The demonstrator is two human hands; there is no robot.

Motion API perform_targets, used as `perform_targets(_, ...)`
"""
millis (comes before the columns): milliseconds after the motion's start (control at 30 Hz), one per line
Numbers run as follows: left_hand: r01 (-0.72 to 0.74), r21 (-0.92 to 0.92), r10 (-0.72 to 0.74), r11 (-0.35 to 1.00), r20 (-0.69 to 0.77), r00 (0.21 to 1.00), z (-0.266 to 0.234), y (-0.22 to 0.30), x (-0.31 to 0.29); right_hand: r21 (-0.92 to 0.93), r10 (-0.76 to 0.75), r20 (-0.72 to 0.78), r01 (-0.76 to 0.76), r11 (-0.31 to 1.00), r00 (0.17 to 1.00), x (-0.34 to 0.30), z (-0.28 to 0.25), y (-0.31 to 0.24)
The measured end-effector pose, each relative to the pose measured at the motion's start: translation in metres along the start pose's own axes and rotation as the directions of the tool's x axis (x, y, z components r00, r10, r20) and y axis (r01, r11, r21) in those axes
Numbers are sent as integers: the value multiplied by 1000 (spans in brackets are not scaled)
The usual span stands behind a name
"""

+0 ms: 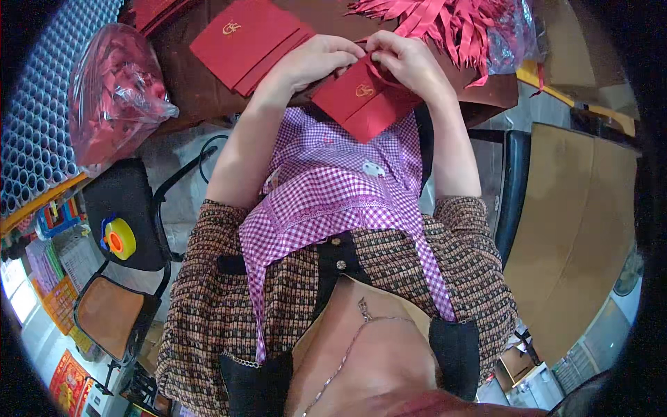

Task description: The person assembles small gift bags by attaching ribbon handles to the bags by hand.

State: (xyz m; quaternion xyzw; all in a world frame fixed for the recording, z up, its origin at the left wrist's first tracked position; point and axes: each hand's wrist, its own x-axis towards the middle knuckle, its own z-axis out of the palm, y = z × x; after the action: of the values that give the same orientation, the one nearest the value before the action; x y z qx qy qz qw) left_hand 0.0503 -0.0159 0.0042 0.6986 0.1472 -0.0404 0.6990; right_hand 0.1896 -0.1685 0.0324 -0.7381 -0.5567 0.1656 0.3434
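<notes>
Both my hands meet at the top edge of a flat red paper piece (363,115), which looks like an envelope or folded bag and bears a gold emblem. It tilts over the table's near edge, above my lap. My left hand (316,61) is closed, its fingertips pinching at the upper left corner. Just beside it, my right hand (406,62) is closed with thumb and finger at the same edge. A narrow dark red strip, perhaps ribbon, shows under the right fingers; its ends are hidden. Left of my hands lies a stack of similar red pieces (253,45).
Loose red ribbons (445,24) are heaped at the table's far right. A clear plastic bag (118,97) of red material sits at the left, by a rack of grey tubes (35,104). A tape roll (119,238) rests on a black chair (125,201); large cardboard (563,208) stands right.
</notes>
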Motion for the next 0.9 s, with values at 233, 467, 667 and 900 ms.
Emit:
perform_targets(233, -232, 223, 249, 947, -53, 967, 10, -8, 0, 23, 59, 61, -61, 998, 996, 0, -8, -7)
perform_targets(467, -317, 452, 399, 834, -95, 912, 18, -13, 2, -38, -43, 91, 47, 998, 995, 1, -9, -2)
perform_targets(667, -211, 392, 297, 896, -176, 938, 18, -10, -2, -40, -41, 177, 48, 998, 983, 0, -15, -7)
perform_targets(900, -188, 288, 231, 939, -121, 965, 15, -7, -1, -110, -87, 119, 100, 989, 989, -2, -16, -3)
